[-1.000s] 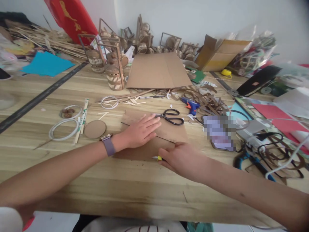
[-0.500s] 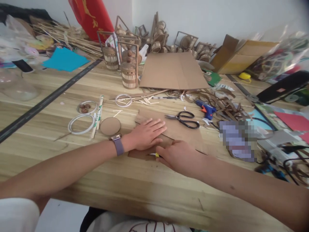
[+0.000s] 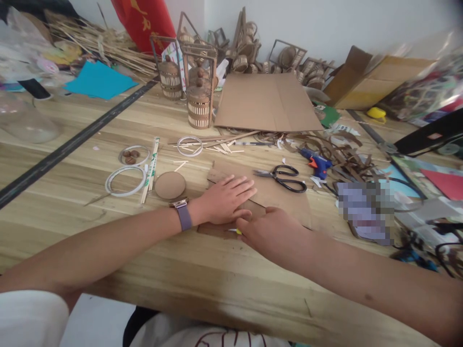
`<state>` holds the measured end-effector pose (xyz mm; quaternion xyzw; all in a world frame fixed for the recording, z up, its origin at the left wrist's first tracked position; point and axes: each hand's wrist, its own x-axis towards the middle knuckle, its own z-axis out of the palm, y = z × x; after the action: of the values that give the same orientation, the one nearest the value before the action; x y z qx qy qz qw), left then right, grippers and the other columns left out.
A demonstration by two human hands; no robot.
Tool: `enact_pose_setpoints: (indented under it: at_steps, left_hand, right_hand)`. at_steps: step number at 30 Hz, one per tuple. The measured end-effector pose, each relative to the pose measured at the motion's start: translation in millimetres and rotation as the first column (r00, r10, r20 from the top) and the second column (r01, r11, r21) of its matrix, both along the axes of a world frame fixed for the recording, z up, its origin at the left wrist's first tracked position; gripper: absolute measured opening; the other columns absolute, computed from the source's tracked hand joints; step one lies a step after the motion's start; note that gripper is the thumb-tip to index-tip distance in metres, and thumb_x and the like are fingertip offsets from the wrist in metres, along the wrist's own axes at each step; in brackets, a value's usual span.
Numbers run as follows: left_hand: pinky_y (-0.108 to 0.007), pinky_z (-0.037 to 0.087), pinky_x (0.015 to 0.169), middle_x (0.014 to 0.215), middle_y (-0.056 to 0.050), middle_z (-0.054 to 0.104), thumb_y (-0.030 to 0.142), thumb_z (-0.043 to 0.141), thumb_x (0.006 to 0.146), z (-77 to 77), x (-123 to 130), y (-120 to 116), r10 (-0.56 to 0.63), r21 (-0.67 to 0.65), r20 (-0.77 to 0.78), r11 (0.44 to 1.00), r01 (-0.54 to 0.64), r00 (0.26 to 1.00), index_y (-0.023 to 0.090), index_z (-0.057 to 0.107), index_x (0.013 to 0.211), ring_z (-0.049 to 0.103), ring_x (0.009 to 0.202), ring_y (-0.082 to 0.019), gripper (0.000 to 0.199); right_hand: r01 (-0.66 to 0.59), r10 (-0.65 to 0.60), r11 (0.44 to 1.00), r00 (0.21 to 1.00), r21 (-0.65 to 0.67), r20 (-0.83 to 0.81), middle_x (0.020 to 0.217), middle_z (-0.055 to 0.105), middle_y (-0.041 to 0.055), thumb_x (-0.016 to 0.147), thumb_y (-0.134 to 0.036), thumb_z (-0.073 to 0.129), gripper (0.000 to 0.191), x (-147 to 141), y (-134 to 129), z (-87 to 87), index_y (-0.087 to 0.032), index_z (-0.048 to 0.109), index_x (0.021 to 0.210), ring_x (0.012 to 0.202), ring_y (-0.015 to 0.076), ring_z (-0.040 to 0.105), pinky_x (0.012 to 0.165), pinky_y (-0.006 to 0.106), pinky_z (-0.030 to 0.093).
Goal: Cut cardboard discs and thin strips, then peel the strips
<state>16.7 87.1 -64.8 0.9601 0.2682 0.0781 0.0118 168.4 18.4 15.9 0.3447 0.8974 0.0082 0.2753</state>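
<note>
My left hand [image 3: 228,200] lies flat with fingers spread on a brown cardboard sheet [image 3: 285,202], pressing on it near its left side. Close by the thumb, my right hand [image 3: 265,231] is closed around a yellow utility knife [image 3: 238,232], most of which is hidden in the fist. Its pale blade points left over a lower cardboard piece [image 3: 213,230]; whether it touches cannot be made out. Black-handled scissors [image 3: 289,179] rest on the sheet beyond my right hand. A round cardboard disc [image 3: 170,185] lies left of my left hand.
White rings [image 3: 125,181], brown beads and thin sticks lie to the left. A blue glue gun [image 3: 318,164] and tangled brown strips [image 3: 347,156] are at right. Behind stand small slatted baskets [image 3: 198,108], a large cardboard sheet [image 3: 265,103] and an open box [image 3: 379,79].
The camera view has shifted slightly, so everything sits a little further right. Both hands keep nearly the same place on the cardboard, and the knife is still in my right hand.
</note>
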Motion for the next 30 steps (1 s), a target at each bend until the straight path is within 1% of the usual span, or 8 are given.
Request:
enact_pose_setpoints:
  at_steps: [5, 10, 15, 17, 21, 25, 28, 30]
  left_hand:
    - [-0.047, 0.018, 0.120, 0.160, -0.013, 0.033, 0.058, 0.031, 0.102, 0.6, 0, 0, -0.004, -0.010, -0.002, 1.000, 0.004, 1.000, 0.010, 0.038, 0.151, 0.027, 0.149, -0.031, 0.069]
    - [-0.048, 0.017, 0.121, 0.161, -0.012, 0.031, 0.061, 0.030, 0.102, 0.9, -2, 0, -0.014, -0.007, -0.004, 1.000, 0.014, 1.000, 0.012, 0.037, 0.152, 0.027, 0.149, -0.030, 0.070]
    - [-0.049, 0.016, 0.121, 0.162, -0.012, 0.030, 0.062, 0.034, 0.100, 3.2, -2, -1, -0.020, -0.028, -0.012, 0.999, 0.019, 1.000, 0.010, 0.035, 0.153, 0.025, 0.149, -0.031, 0.074]
    - [-0.049, 0.016, 0.121, 0.162, -0.011, 0.029, 0.061, 0.035, 0.100, 4.3, -2, -1, -0.020, -0.038, -0.013, 0.999, 0.019, 1.000, 0.010, 0.035, 0.153, 0.025, 0.150, -0.031, 0.073]
    - [-0.049, 0.015, 0.122, 0.162, -0.012, 0.028, 0.059, 0.037, 0.101, 5.4, -2, -1, -0.025, -0.057, -0.015, 0.998, 0.024, 1.000, 0.010, 0.033, 0.153, 0.024, 0.150, -0.030, 0.072]
    - [-0.049, 0.013, 0.122, 0.163, -0.012, 0.028, 0.059, 0.036, 0.101, 5.1, -2, 0, -0.030, -0.067, -0.018, 0.997, 0.029, 0.999, 0.010, 0.033, 0.154, 0.023, 0.150, -0.031, 0.072]
    - [-0.049, 0.013, 0.122, 0.163, -0.011, 0.027, 0.060, 0.035, 0.101, 4.3, -2, 0, -0.031, -0.067, -0.019, 0.997, 0.029, 0.999, 0.011, 0.032, 0.154, 0.022, 0.151, -0.031, 0.073]
    - [-0.049, 0.013, 0.122, 0.163, -0.011, 0.027, 0.061, 0.034, 0.101, 4.1, -2, 0, -0.031, -0.068, -0.023, 0.997, 0.029, 0.999, 0.011, 0.031, 0.154, 0.022, 0.151, -0.031, 0.073]
  right_hand:
    - [-0.005, 0.007, 1.000, 0.998, -0.025, 0.062, 0.071, 0.073, 0.0090, 0.087, -0.010, 0.062, 0.034, -8, 1, 7.2, -0.009, 0.062, 0.121, 0.066, 0.0261, 0.074, 0.052, 0.030, 0.039]
    - [-0.002, 0.010, 0.997, 0.993, -0.072, 0.116, 0.072, 0.073, 0.0069, 0.077, 0.002, 0.062, 0.048, -9, 2, 11.9, -0.008, 0.059, 0.124, 0.064, 0.0258, 0.074, 0.047, 0.029, 0.035]
    - [0.023, -0.014, 0.996, 0.995, -0.087, 0.097, 0.072, 0.074, 0.0048, 0.075, 0.003, 0.062, 0.052, 0, 1, 6.8, -0.010, 0.057, 0.125, 0.059, 0.0237, 0.073, 0.041, 0.027, 0.027]
    - [0.032, -0.026, 0.997, 0.996, -0.069, 0.088, 0.071, 0.075, 0.0046, 0.077, 0.000, 0.062, 0.048, 7, 0, 2.6, -0.013, 0.058, 0.123, 0.058, 0.0233, 0.073, 0.040, 0.027, 0.025]
    - [0.045, -0.039, 0.997, 0.996, -0.069, 0.086, 0.071, 0.075, 0.0047, 0.082, -0.002, 0.057, 0.030, 16, -1, -1.0, -0.018, 0.063, 0.108, 0.058, 0.0244, 0.073, 0.040, 0.027, 0.023]
    - [0.062, -0.051, 0.994, 0.992, -0.093, 0.114, 0.072, 0.075, 0.0061, 0.080, -0.001, 0.057, 0.032, 22, -1, 1.7, -0.018, 0.064, 0.106, 0.056, 0.0252, 0.071, 0.039, 0.028, 0.024]
    - [0.057, -0.051, 0.995, 0.996, -0.079, 0.076, 0.067, 0.072, 0.0043, 0.080, -0.001, 0.057, 0.032, 27, -2, 1.7, -0.017, 0.065, 0.106, 0.050, 0.0205, 0.066, 0.041, 0.028, 0.026]
    - [0.032, -0.031, 0.998, 0.999, -0.055, 0.021, 0.062, 0.069, 0.0021, 0.079, 0.000, 0.058, 0.030, 33, -3, 0.0, -0.018, 0.065, 0.101, 0.047, 0.0173, 0.062, 0.043, 0.027, 0.026]
